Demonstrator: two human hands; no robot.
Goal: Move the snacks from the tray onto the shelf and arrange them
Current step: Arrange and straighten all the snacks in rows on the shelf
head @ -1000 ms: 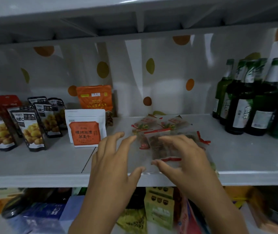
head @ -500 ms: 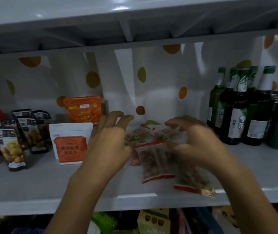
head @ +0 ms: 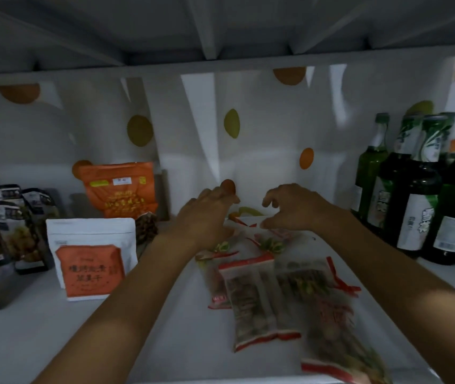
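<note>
**Snacks on shelf; arranging only begun**

- Nearest: one clear snack packet (head: 340, 353) lies crooked at the front edge of the shelf (head: 54, 342).
- Just behind it, the middle packets (head: 251, 300) lie flat, overlapping and slanted.
- Further back, the rear packets (head: 273, 242) sit in a loose heap under both hands.
- Left hand (head: 207, 217): fingers nearly straight over the heap, released, gripping nothing visible.
- Right hand (head: 292, 209): fingers curled, thumb tip at a packet's red edge. I cannot tell whether it pinches the packet.
- To the left, the white pouch (head: 90, 259) and, behind it, the orange pouch (head: 118, 189) stand upright. The green bottles (head: 414, 195) stand to the right.

Judgement: these packets are on the shelf, so their transfer looks done. The tray is out of view, so any remainder is unknown. Squaring up the scattered packets is still to do.
</note>
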